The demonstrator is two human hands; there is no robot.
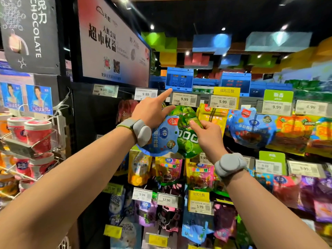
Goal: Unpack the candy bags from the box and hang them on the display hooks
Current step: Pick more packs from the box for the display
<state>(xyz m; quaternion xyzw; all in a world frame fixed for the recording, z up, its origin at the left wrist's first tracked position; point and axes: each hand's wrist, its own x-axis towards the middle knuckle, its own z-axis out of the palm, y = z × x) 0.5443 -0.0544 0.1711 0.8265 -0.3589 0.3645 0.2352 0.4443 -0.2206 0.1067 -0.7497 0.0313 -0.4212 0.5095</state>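
The left hand (pixel 150 110) grips a blue candy bag (pixel 164 139), index finger pointing up. The right hand (pixel 209 135) pinches a green candy bag (pixel 188 139) just beside it.

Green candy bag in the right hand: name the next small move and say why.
Probably lift the green plastic candy bag toward the hook under the 9.99 price tag. The right hand pinches its top just below that tag, and the left hand, also holding a blue bag, points there.

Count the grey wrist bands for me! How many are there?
2. One grey band is on the left wrist, against the blue candy bag; the other is on the right wrist, below the green candy bag. None seems hidden.
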